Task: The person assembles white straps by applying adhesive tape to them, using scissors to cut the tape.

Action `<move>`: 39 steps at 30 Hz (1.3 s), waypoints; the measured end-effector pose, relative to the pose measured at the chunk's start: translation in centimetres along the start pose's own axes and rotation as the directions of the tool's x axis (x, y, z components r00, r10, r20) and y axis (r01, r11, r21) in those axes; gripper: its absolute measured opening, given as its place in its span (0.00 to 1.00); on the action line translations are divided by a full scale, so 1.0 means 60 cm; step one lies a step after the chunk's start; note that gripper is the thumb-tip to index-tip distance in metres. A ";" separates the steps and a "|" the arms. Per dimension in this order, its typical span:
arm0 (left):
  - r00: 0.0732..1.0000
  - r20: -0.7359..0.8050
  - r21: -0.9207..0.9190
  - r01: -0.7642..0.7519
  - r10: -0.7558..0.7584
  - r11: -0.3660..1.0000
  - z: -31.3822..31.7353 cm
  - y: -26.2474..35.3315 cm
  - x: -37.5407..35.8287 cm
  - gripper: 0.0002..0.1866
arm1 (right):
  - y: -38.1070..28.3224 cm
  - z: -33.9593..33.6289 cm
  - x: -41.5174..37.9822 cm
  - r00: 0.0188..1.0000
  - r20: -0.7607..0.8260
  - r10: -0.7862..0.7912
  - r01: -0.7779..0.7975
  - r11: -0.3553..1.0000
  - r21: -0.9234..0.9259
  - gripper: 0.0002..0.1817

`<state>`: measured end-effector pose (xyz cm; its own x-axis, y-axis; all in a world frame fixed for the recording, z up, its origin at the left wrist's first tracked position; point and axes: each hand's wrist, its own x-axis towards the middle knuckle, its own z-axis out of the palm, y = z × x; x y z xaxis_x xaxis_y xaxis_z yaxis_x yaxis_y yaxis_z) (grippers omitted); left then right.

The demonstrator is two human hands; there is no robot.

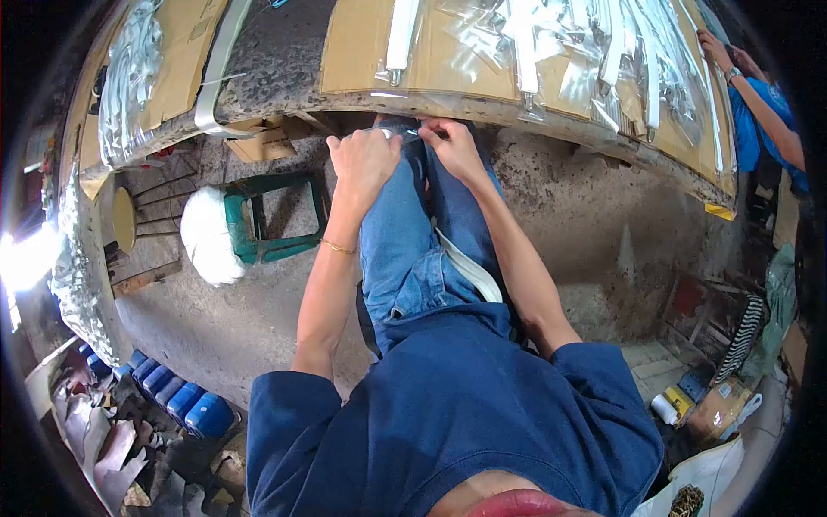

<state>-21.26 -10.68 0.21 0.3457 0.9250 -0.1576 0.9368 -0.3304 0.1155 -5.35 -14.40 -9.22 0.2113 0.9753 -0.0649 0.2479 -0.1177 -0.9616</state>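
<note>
My left hand [366, 159] is over my knee at the table's front edge, back of the hand up, its fingers curled and partly hidden. Close beside it, my right hand [452, 148] has thumb and finger pinched together. Between the two hands shows a small shiny, whitish bit, too small to name. A white strap [472, 274] lies across my lap and drops out of sight between my thighs. Whether it reaches my hands cannot be seen. White belts [401, 39] with metal ends, some in clear plastic, lie on cardboard on the table above my hands.
The table edge [482, 108] runs just beyond my hands. A green stool [276, 252] with a white bundle [211, 237] stands at left. Blue containers [208, 415] and scraps [121, 448] lie lower left. Another person's arm [767, 112] reaches over the table at right.
</note>
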 end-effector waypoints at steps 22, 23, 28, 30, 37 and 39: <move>0.998 -0.048 0.017 -0.051 0.051 0.999 0.027 0.013 0.010 0.18 | 0.004 -0.002 -0.018 0.972 -0.043 0.230 -0.220 0.960 0.172 0.08; 0.998 -0.047 0.017 -0.050 0.050 0.999 0.027 0.013 0.011 0.18 | 0.008 0.000 -0.018 0.971 -0.059 0.230 -0.216 0.959 0.185 0.08; 0.993 -0.038 -0.027 -0.114 0.113 0.993 0.040 0.014 0.019 0.20 | 0.013 -0.003 -0.014 0.963 -0.057 0.263 -0.245 0.946 0.213 0.07; 0.993 -0.032 -0.040 -0.112 0.111 0.993 0.048 0.015 0.024 0.19 | 0.011 -0.004 -0.013 0.959 -0.051 0.280 -0.265 0.943 0.203 0.08; 0.993 0.121 -0.144 0.004 0.013 0.990 0.049 0.020 0.034 0.17 | -0.001 -0.004 -0.014 0.950 -0.078 0.303 -0.290 0.947 0.139 0.08; 0.992 0.126 -0.159 0.023 -0.003 0.987 0.050 0.017 0.036 0.17 | -0.009 -0.001 -0.014 0.952 -0.116 0.284 -0.275 0.958 0.086 0.08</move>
<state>-19.42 -9.59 -2.94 0.3475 0.8949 -0.2801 0.9237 -0.2752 0.2668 -5.57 -15.16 -8.64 0.3808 0.8733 -0.3040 0.0980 -0.3650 -0.9258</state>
